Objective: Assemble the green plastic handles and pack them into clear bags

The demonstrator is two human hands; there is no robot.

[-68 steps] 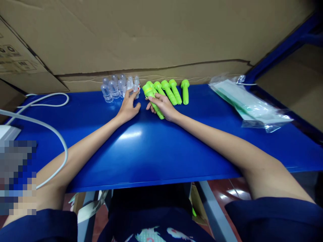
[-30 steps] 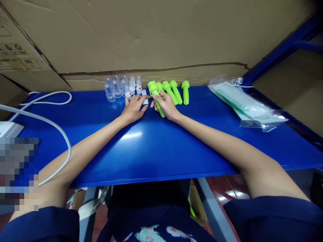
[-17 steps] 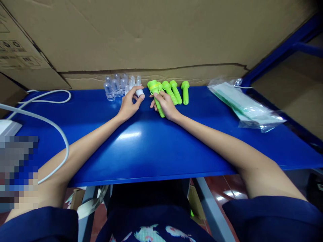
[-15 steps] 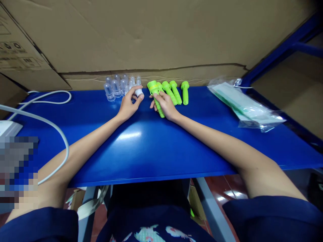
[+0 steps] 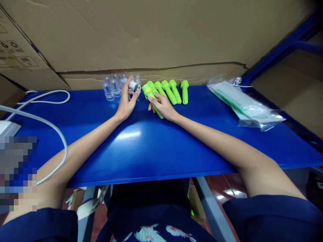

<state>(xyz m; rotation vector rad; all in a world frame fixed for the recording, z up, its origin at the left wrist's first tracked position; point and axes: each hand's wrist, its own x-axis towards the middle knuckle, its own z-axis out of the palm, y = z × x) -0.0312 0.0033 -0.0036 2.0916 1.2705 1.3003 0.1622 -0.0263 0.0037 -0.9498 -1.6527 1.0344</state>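
Observation:
My left hand (image 5: 127, 101) pinches a small white plastic cap (image 5: 133, 85) between thumb and fingers, lifted off the blue table (image 5: 141, 141). Right behind it stands a cluster of several clear plastic caps (image 5: 112, 86). My right hand (image 5: 163, 106) is wrapped round a bright green flashlight-shaped body (image 5: 150, 94) lying on the table, its wide end pointing toward the white cap. Several more green bodies (image 5: 174, 90) lie in a row just to the right of it.
Cardboard boxes (image 5: 151, 33) wall off the back of the table. A clear plastic bag of greenish sheets (image 5: 246, 104) lies at the right. White cables (image 5: 45, 124) curve over the left side, near a white device (image 5: 7, 127).
My left hand picked a white cap out of the clear cluster, raised it and turned it toward the green body. My right hand kept its hold on that body, shifting it slightly left.

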